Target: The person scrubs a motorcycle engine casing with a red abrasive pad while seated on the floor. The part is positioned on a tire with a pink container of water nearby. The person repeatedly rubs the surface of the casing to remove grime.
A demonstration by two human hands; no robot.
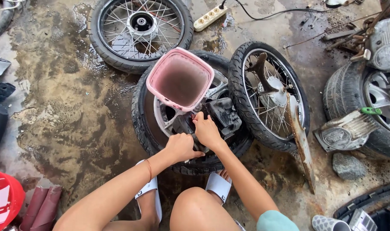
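Head view: both hands at the hub of a tyred wheel lying flat on wet concrete.

Wet concrete floor [66, 107], stained, carries everything. Flat wheel [148, 128] lies centre frame, black tyre on, light alloy spokes showing. Spoked wheel [269, 96] leans against its right edge; second spoked wheel [140, 30] lies beyond, apart. Pink bucket [181, 78] sits on the flat wheel's upper half, open mouth up. Dark blocky part [222, 115] rests at the hub, just right of the hands. Left hand [181, 147] curled into a fist over the hub; what it clamps cannot be told. Right hand [207, 130] beside it, nearly touching, fingers bent down onto the hub near the dark part. White power strip [210, 17] lies at top.
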